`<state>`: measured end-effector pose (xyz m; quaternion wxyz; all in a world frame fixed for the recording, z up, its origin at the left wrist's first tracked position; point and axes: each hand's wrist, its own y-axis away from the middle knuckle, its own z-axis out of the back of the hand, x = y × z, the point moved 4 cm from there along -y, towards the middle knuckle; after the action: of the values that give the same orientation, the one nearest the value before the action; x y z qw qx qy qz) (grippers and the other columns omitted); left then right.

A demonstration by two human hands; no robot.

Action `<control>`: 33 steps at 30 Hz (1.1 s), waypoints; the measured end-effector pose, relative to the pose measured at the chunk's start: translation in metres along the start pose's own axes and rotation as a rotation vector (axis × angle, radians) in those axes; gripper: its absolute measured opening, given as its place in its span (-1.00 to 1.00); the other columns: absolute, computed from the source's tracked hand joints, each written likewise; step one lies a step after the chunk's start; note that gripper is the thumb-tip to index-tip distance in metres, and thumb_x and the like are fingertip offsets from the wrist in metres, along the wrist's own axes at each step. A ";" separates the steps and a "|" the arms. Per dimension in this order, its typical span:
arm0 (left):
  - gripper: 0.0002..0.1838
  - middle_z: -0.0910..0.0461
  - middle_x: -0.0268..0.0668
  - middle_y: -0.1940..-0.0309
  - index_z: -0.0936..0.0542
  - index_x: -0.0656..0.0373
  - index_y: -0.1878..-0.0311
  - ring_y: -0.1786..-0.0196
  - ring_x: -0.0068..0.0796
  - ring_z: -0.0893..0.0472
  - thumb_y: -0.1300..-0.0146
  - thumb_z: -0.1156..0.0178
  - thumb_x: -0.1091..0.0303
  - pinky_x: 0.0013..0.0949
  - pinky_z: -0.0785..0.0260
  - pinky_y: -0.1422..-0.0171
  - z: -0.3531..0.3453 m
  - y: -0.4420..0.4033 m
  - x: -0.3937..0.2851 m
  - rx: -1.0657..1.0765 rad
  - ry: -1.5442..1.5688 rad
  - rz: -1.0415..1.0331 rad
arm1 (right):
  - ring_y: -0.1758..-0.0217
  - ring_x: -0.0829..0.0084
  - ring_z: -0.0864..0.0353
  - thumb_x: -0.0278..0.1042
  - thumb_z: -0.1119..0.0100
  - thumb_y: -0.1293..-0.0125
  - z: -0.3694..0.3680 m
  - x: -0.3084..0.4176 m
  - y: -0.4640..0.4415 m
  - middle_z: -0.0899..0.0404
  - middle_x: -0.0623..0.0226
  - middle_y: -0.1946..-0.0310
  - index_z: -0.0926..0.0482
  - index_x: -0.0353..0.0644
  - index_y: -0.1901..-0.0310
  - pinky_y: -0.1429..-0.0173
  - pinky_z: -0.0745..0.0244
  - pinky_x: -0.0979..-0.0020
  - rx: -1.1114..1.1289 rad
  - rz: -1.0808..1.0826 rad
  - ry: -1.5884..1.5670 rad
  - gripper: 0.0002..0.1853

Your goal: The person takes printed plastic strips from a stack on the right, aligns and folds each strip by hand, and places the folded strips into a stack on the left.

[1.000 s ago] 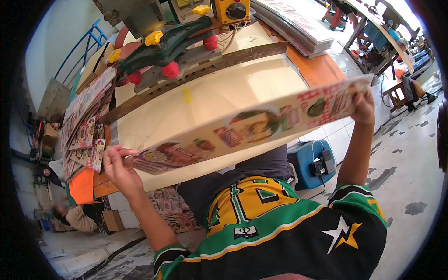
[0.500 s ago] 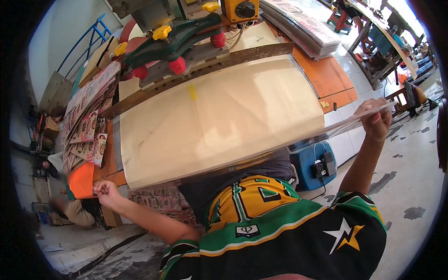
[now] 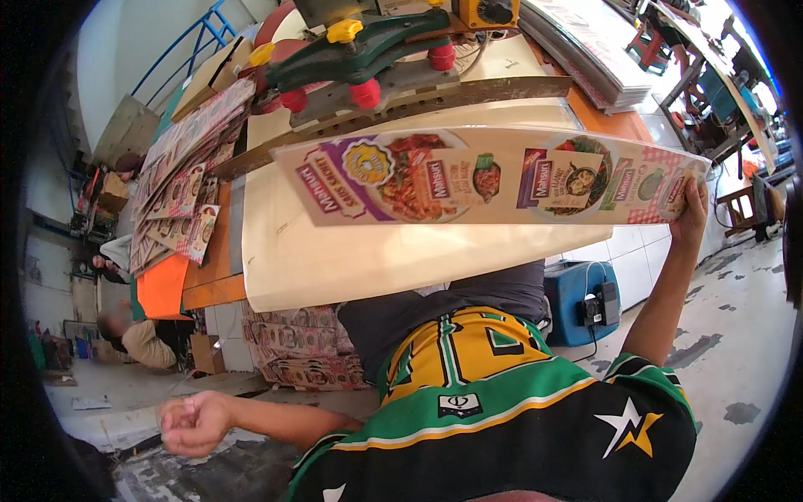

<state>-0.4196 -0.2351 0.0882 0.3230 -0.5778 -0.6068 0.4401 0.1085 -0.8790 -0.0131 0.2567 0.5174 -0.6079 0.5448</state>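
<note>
While the right hand (image 3: 691,212) clamps its near end, the printed panel (image 3: 499,182) seems light, stiffish, best held by its ends; the left hand (image 3: 195,423), loosely fisted, is well apart.

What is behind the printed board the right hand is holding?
The cream sheet shows above and below the printed board, with orange tabletop past its upper edge and floor tiles past its lower edge. The stretch directly behind the board is covered.
</note>
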 end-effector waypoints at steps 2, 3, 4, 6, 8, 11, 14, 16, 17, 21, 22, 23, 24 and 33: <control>-0.58 -0.21 -0.35 0.72 -0.41 0.29 0.44 0.66 -0.50 -0.23 -0.54 0.10 0.22 -0.45 -0.02 0.57 -0.002 -0.008 -0.003 0.026 0.058 0.038 | -0.13 0.39 -0.71 -0.21 -0.18 -0.55 0.006 -0.008 -0.004 -0.63 0.18 -0.14 -0.40 -0.32 -0.34 -0.17 -0.66 0.34 0.031 -0.028 -0.010 -0.52; -0.57 -0.21 -0.35 0.72 -0.39 0.29 0.45 0.67 -0.50 -0.24 -0.54 0.13 0.22 -0.46 -0.04 0.56 -0.003 -0.010 -0.002 0.054 0.123 0.079 | -0.15 0.39 -0.70 -0.21 -0.19 -0.55 0.009 -0.013 -0.006 -0.63 0.18 -0.15 -0.39 -0.31 -0.34 -0.17 -0.66 0.34 0.055 -0.055 -0.017 -0.51; -0.55 -0.31 -0.30 0.67 -0.45 0.31 0.43 0.64 -0.48 -0.25 -0.55 0.11 0.19 -0.45 -0.08 0.54 0.002 -0.002 0.011 0.106 0.031 0.162 | -0.15 0.39 -0.70 -0.21 -0.19 -0.55 0.003 -0.016 -0.006 -0.63 0.18 -0.15 -0.39 -0.31 -0.34 -0.17 -0.66 0.34 0.061 -0.052 -0.023 -0.51; -0.55 -0.40 -0.28 0.61 -0.51 0.32 0.39 0.61 -0.48 -0.31 -0.55 0.06 0.17 -0.44 -0.14 0.52 0.002 0.018 0.028 0.335 0.015 0.337 | -0.10 0.37 -0.73 -0.24 -0.22 -0.52 -0.010 -0.019 -0.003 -0.66 0.17 -0.10 -0.44 -0.32 -0.27 -0.18 -0.66 0.33 -0.011 -0.041 -0.067 -0.56; -0.60 -0.57 -0.24 0.46 -0.63 0.33 0.28 0.52 -0.48 -0.46 -0.55 -0.07 0.17 -0.45 -0.27 0.44 -0.015 0.044 0.040 0.835 -0.076 0.660 | -0.10 0.36 -0.73 -0.23 -0.22 -0.52 -0.020 -0.028 -0.001 -0.66 0.17 -0.10 -0.44 -0.33 -0.28 -0.18 -0.66 0.32 0.023 -0.051 -0.094 -0.55; -0.68 -0.69 -0.20 0.30 -0.71 0.33 0.14 0.38 -0.48 -0.61 -0.51 -0.18 0.21 -0.47 -0.40 0.31 -0.041 0.069 0.018 1.261 -0.278 0.664 | -0.12 0.36 -0.72 -0.21 -0.20 -0.52 -0.054 -0.040 0.005 -0.65 0.17 -0.12 -0.43 -0.32 -0.30 -0.20 -0.66 0.30 0.070 -0.122 -0.147 -0.53; -0.66 -0.75 -0.13 0.21 -0.71 0.35 0.01 0.22 -0.38 -0.71 -0.46 -0.26 0.21 -0.41 -0.50 0.16 -0.059 0.092 -0.007 1.337 -0.194 0.836 | -0.17 0.36 -0.70 -0.21 -0.18 -0.52 -0.110 -0.062 0.020 -0.62 0.18 -0.18 -0.39 -0.29 -0.37 -0.25 -0.65 0.27 0.013 -0.230 -0.229 -0.49; -0.53 -0.76 -0.04 0.13 -0.65 0.37 -0.13 0.10 -0.24 -0.76 -0.41 -0.31 0.11 -0.31 -0.56 0.05 -0.064 0.121 -0.021 1.291 0.302 1.290 | -0.20 0.35 -0.69 -0.23 -0.16 -0.53 -0.160 -0.071 0.031 -0.61 0.18 -0.21 -0.37 -0.27 -0.39 -0.28 -0.64 0.26 0.079 -0.294 -0.301 -0.49; -0.44 -0.75 -0.01 0.07 -0.60 0.39 -0.21 0.06 -0.18 -0.77 -0.39 -0.34 0.06 -0.26 -0.58 0.01 -0.069 0.136 -0.035 1.334 0.594 1.429 | -0.21 0.35 -0.69 -0.24 -0.15 -0.54 -0.186 -0.075 0.037 -0.61 0.17 -0.21 -0.37 -0.27 -0.40 -0.29 -0.64 0.25 0.116 -0.314 -0.323 -0.50; -0.35 -0.70 0.05 -0.07 -0.46 0.43 -0.31 0.06 -0.14 -0.77 -0.44 -0.31 0.04 -0.17 -0.64 -0.01 -0.104 0.177 -0.115 1.077 0.897 1.471 | -0.16 0.35 -0.71 -0.26 -0.15 -0.55 -0.281 -0.084 0.070 -0.63 0.17 -0.16 -0.38 -0.27 -0.38 -0.24 -0.69 0.23 0.092 -0.614 -0.436 -0.52; -0.41 -0.69 0.04 -0.08 -0.45 0.42 -0.29 0.09 -0.17 -0.78 -0.47 -0.28 0.09 -0.17 -0.66 0.01 -0.104 0.183 -0.121 0.831 1.018 1.561 | -0.16 0.35 -0.71 -0.26 -0.15 -0.55 -0.294 -0.086 0.075 -0.63 0.17 -0.16 -0.38 -0.27 -0.38 -0.24 -0.69 0.23 0.093 -0.617 -0.438 -0.52; -0.41 -0.69 0.04 -0.08 -0.45 0.42 -0.29 0.09 -0.17 -0.78 -0.47 -0.28 0.09 -0.17 -0.66 0.01 -0.101 0.188 -0.120 0.832 1.011 1.564 | -0.13 0.38 -0.71 -0.22 -0.14 -0.56 -0.307 -0.088 0.081 -0.64 0.19 -0.15 -0.38 -0.28 -0.38 -0.20 -0.69 0.24 0.197 -0.646 -0.373 -0.52; -0.52 -0.70 0.02 -0.03 -0.48 0.39 -0.24 0.08 -0.20 -0.78 -0.50 -0.23 0.17 -0.18 -0.69 0.03 -0.094 0.192 -0.117 0.740 0.941 1.606 | -0.11 0.41 -0.72 -0.18 -0.13 -0.58 -0.314 -0.090 0.086 -0.64 0.21 -0.14 -0.39 -0.30 -0.37 -0.16 -0.70 0.26 0.302 -0.674 -0.308 -0.51; -0.77 -0.71 -0.22 0.07 -0.59 0.21 -0.10 0.06 -0.37 -0.68 -0.49 -0.18 0.33 -0.29 -0.54 -0.05 -0.076 0.165 0.014 0.330 0.845 1.586 | 0.22 0.49 -0.74 -0.09 0.06 -0.68 -0.291 -0.074 0.059 -0.76 0.19 0.24 -0.51 -0.29 -0.23 0.05 -0.66 0.44 0.640 -0.420 0.156 -0.59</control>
<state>-0.2841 -0.2180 -0.0320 0.1999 -0.8848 0.2074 0.3662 0.0065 -0.5905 -0.0212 0.2340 0.6414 -0.2668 0.6802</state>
